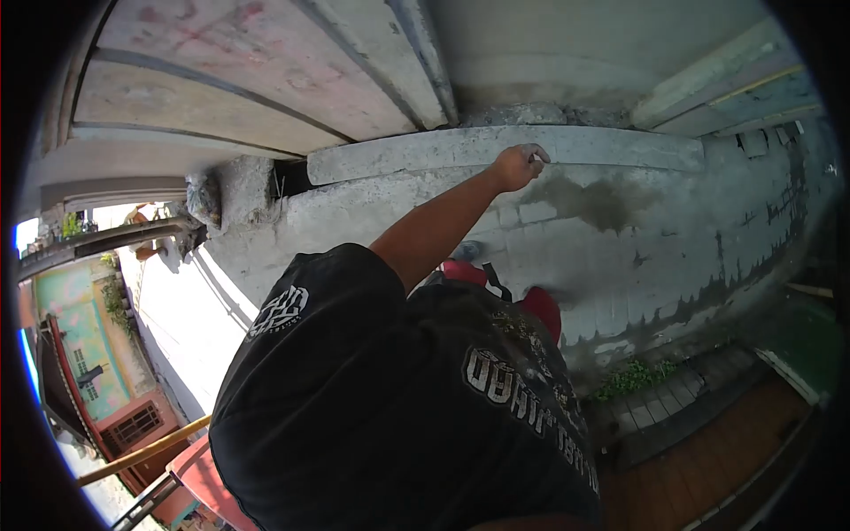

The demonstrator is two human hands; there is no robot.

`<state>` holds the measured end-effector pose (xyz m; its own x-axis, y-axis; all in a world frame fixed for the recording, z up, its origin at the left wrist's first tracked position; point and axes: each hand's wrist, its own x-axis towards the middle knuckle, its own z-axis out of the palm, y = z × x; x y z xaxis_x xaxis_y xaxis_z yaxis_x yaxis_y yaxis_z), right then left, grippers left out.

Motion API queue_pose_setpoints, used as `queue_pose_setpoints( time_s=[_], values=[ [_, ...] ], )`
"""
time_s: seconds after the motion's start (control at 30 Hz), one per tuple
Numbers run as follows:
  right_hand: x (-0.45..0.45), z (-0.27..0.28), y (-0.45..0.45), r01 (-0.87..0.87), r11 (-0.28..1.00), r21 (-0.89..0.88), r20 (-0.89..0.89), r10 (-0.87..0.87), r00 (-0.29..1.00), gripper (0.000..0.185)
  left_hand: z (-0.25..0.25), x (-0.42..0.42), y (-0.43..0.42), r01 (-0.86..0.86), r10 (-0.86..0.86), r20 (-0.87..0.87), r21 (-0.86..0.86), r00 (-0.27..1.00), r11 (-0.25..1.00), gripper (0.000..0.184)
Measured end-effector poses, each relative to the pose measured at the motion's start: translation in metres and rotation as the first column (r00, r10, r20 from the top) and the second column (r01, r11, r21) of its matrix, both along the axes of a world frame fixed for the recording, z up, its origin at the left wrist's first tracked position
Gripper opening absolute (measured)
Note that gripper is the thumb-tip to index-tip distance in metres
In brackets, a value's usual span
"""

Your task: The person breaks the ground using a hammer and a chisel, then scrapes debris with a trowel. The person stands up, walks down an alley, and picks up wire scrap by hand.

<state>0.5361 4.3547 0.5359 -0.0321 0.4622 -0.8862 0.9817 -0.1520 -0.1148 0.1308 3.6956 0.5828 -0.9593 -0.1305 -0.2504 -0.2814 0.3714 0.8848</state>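
Observation:
My left hand [522, 167] reaches out at the end of my bare left arm. Its fingers are curled and look dusty grey at the tips. Whatever they hold, if anything, is too small to make out. Right behind the hand runs a long pale ledge [398, 156], like a plank or concrete strip, at the foot of the wall. I cannot tell if the hand touches it. A damp brown patch [598, 202] marks the grey concrete floor [531, 232] beside the hand. Only a sliver of skin shows at the bottom edge; my right hand is out of view.
Faded panels [257, 75] lean above the ledge on the left. A filled plastic bag [204, 200] sits by the opening at left. Green plants [636, 379] grow along the floor's far edge. A bamboo pole [146, 451] and a red surface [202, 478] lie at lower left.

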Motion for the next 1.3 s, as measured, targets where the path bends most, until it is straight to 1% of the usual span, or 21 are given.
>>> queue_pose_setpoints(
  time_s=[0.03,0.1,0.17,0.2,0.27,0.3,0.33,0.37,0.43,0.57,0.67,0.7,0.8,0.83,0.87,0.9,0.93,0.97,1.03,1.13,1.3],
  values=[
    [-0.002,-0.006,0.008,0.038,0.999,-0.006,-0.013,-0.038,0.999,0.040,-0.027,-0.008,0.029,0.032,-0.032,-0.022,-0.012,0.999,0.999,0.026],
    [-0.010,-0.015,0.027,0.115,0.993,-0.013,-0.045,-0.116,0.992,0.041,-0.067,-0.013,0.076,0.235,-0.199,0.267,-0.109,0.943,0.966,0.025],
    [-0.038,-0.030,0.052,0.187,0.982,-0.015,-0.089,-0.188,0.978,0.041,-0.139,0.011,0.106,0.425,-0.346,0.266,-0.354,0.900,0.833,0.027],
    [-0.064,-0.037,0.063,0.207,0.978,-0.017,-0.118,-0.207,0.971,0.042,-0.173,0.029,0.114,0.451,-0.328,0.347,-0.375,0.878,0.810,0.025],
    [-0.126,-0.050,0.092,0.262,0.963,-0.056,-0.166,-0.268,0.949,0.042,-0.180,0.071,0.145,0.309,-0.055,0.502,-0.440,0.863,0.843,0.024],
    [-0.172,-0.057,0.109,0.281,0.956,-0.088,-0.198,-0.293,0.935,0.043,-0.230,0.085,0.142,0.777,-0.460,0.629,-0.547,0.627,0.311,0.023],
    [-0.217,-0.057,0.126,0.324,0.939,-0.112,-0.241,-0.342,0.908,0.043,-0.193,0.076,0.168,0.773,-0.302,0.853,-0.170,0.426,0.612,0.020],
    [-0.236,-0.175,0.228,-0.376,0.898,0.228,-0.371,0.438,0.819,0.053,-0.226,0.099,0.174,0.427,-0.225,0.870,0.019,0.438,0.904,0.015],
    [-0.422,0.002,0.185,0.141,0.978,0.153,-0.577,-0.028,0.816,0.039,-0.204,0.090,0.201,0.556,-0.349,0.765,-0.015,0.541,0.831,0.015],
    [-0.625,0.086,0.228,-0.055,0.993,0.102,-0.757,0.113,0.643,0.038,-0.185,-0.015,0.255,0.535,-0.409,0.614,-0.026,0.675,0.844,0.016],
    [-0.723,0.087,0.269,-0.071,0.990,0.118,-0.800,0.137,0.584,0.037,-0.182,-0.125,0.292,0.312,-0.334,0.508,0.131,0.794,0.941,0.018],
    [-0.758,0.078,0.284,-0.077,0.986,0.146,-0.797,0.163,0.582,0.036,-0.198,-0.173,0.304,-0.124,-0.110,0.722,0.263,0.683,0.957,0.031],
    [-0.796,0.007,0.347,-0.127,0.940,0.316,-0.623,0.307,0.720,0.036,-0.191,-0.313,0.342,-0.163,0.033,0.686,0.125,0.727,0.979,0.035],
    [-0.776,-0.108,0.407,-0.288,0.520,0.804,-0.380,0.822,0.424,0.035,-0.169,-0.364,0.362,-0.163,0.056,0.709,0.084,0.703,0.983,0.030],
    [-0.744,-0.227,0.462,-0.087,0.082,0.993,-0.060,0.971,0.232,0.036,-0.154,-0.411,0.381,-0.155,0.045,0.702,0.094,0.711,0.984,0.030],
    [-0.714,-0.194,0.459,-0.418,0.768,0.485,-0.425,0.625,0.655,0.033,-0.143,-0.457,0.398,-0.091,0.026,0.658,0.065,0.753,0.994,0.028],
    [-0.724,-0.059,0.401,0.184,0.982,0.045,-0.428,-0.147,0.892,0.027,-0.132,-0.511,0.412,-0.021,0.000,0.601,0.028,0.799,0.999,0.026],
    [-0.695,-0.073,0.406,0.384,0.922,-0.042,-0.425,-0.365,0.828,0.024,-0.109,-0.558,0.435,-0.006,-0.013,0.566,0.033,0.824,0.999,0.028],
    [-0.663,-0.046,0.396,0.456,0.885,0.090,-0.319,-0.408,0.855,0.023,-0.081,-0.652,0.478,0.148,-0.119,0.494,-0.020,0.861,0.989,0.027],
    [-0.600,-0.050,0.376,0.763,0.644,0.046,-0.176,-0.747,0.641,0.022,-0.066,-0.775,0.527,0.476,-0.420,0.305,-0.137,0.855,0.869,0.021],
    [-0.628,-0.036,0.382,0.809,0.587,0.009,-0.113,-0.804,0.584,0.024,-0.052,-0.912,0.639,0.375,-0.313,0.460,-0.048,0.831,0.926,0.024]
  ],
)
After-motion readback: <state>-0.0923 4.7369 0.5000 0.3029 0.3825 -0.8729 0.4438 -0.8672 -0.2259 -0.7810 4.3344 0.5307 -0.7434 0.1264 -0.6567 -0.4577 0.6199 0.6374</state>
